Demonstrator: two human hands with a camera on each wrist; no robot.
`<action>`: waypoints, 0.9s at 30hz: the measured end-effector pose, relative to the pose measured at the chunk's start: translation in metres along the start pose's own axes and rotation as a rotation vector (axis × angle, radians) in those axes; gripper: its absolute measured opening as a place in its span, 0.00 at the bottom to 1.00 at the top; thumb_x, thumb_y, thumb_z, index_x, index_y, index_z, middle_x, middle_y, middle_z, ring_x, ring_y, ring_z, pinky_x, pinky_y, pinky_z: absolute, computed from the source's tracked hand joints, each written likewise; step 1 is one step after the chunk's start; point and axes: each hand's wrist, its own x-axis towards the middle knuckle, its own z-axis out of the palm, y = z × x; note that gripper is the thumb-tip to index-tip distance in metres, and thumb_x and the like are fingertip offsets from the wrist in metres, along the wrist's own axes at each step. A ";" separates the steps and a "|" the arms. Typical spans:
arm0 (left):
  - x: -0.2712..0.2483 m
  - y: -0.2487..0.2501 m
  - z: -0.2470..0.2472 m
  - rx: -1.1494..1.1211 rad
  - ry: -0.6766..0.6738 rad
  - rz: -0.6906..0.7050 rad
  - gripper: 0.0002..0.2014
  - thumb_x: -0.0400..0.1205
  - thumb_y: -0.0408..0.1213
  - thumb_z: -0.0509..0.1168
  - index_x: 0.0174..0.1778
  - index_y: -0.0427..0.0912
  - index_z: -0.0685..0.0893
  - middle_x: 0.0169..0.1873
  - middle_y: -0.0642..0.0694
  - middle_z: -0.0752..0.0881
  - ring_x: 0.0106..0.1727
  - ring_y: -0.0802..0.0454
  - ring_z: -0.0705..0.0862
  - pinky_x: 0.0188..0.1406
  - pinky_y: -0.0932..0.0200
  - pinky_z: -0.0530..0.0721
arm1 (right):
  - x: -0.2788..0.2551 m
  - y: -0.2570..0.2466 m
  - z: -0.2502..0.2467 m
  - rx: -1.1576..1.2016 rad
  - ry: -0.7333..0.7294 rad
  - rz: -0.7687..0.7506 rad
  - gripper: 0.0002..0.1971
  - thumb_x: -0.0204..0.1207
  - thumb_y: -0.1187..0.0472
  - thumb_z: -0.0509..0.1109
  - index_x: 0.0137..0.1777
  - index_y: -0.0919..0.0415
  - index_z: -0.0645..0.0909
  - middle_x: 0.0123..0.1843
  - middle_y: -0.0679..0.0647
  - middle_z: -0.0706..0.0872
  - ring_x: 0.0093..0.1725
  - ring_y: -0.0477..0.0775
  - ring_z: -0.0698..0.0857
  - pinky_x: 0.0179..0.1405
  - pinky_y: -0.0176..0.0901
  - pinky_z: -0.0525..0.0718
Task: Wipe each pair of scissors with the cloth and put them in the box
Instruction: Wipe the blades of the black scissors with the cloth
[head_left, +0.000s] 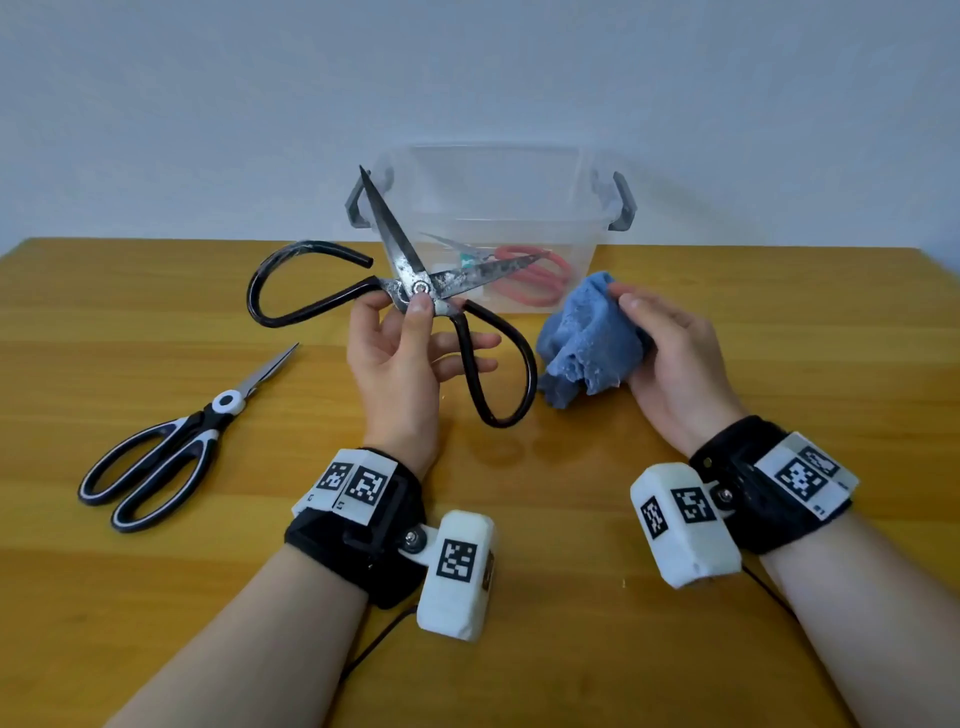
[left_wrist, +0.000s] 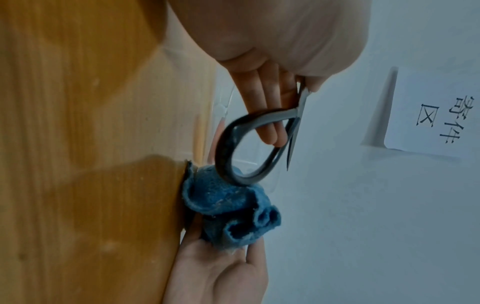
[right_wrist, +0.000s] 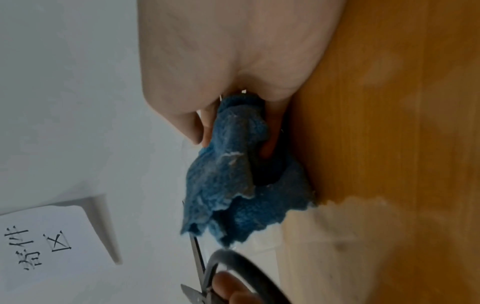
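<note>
head view is showing the counter (head_left: 156, 322) carrying everything, with the clear box (head_left: 582, 228) sitting at twelve o'clock and red scissors (head_left: 530, 283) already lying inside it. the black iron scissors (head_left: 415, 291) are hanging above the counter with blades gaping wide, the left hand (head_left: 400, 358) pinching them at the pivot, its other fingers loosely spread. the right hand (head_left: 675, 358) is curling round the blue cloth (head_left: 587, 343) at three o'clock of the pivot, just beside the blade and not clearly touching it. the black-and-white scissors (head_left: 171, 441) are lying at nine o'clock, apparently still waiting.

risk, as i am judging it: a pinch at the pivot alone is letting the heavy handles swing, and open edges could be snagging the cloth or nicking fingers.

left wrist view is revealing a paper sign (left_wrist: 436, 115) on the wall, which the head view is missing.
</note>
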 end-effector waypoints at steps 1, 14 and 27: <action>0.000 -0.001 0.000 -0.001 -0.002 0.017 0.06 0.92 0.29 0.59 0.57 0.44 0.69 0.39 0.45 0.91 0.32 0.38 0.92 0.27 0.48 0.89 | -0.001 0.000 0.000 -0.012 -0.014 -0.002 0.10 0.85 0.70 0.66 0.47 0.63 0.89 0.51 0.55 0.94 0.55 0.52 0.92 0.55 0.47 0.88; -0.001 -0.009 -0.001 0.090 -0.049 0.231 0.09 0.89 0.26 0.64 0.58 0.44 0.76 0.54 0.21 0.85 0.44 0.32 0.94 0.44 0.41 0.92 | -0.004 0.001 -0.004 -0.098 -0.191 0.036 0.11 0.85 0.62 0.66 0.54 0.68 0.87 0.52 0.62 0.92 0.53 0.59 0.90 0.54 0.50 0.87; 0.001 -0.024 -0.007 0.361 -0.385 0.279 0.16 0.80 0.24 0.73 0.63 0.39 0.90 0.53 0.38 0.87 0.58 0.51 0.85 0.62 0.61 0.82 | -0.012 0.007 0.003 -0.064 -0.564 0.205 0.43 0.58 0.34 0.86 0.63 0.69 0.87 0.62 0.66 0.90 0.63 0.63 0.88 0.64 0.52 0.86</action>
